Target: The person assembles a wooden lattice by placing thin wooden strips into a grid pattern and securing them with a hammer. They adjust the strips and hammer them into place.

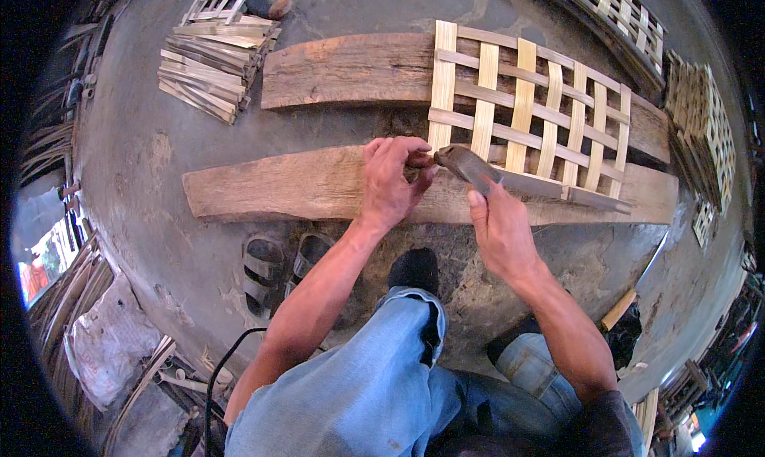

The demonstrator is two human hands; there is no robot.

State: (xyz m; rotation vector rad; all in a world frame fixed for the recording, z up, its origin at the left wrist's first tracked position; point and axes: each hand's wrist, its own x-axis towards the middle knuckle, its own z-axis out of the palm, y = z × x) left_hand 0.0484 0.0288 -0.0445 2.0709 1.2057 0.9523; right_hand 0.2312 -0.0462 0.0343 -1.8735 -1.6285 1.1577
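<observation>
A woven lattice panel [519,126] of pale flat strips lies across two thick wooden beams. At its near left corner, my left hand [392,182] is closed with thumb and fingertips pinched together; whatever they hold is too small or hidden to make out. My right hand [507,232] grips a hammer [470,167], its handle mostly hidden by the hand. The dark metal head reaches leftward along the panel's near edge, with its tip right beside my left fingertips. Under both hands runs the nearer beam [279,184].
Beyond lies the farther beam [343,70]. A pile of cut strips [211,66] sits at the far left, with another lattice piece behind it. Stacked lattice panels [701,126] stand at right. Sandals [263,266] rest on the floor near my left forearm. A dark cable [215,377] curves at lower left.
</observation>
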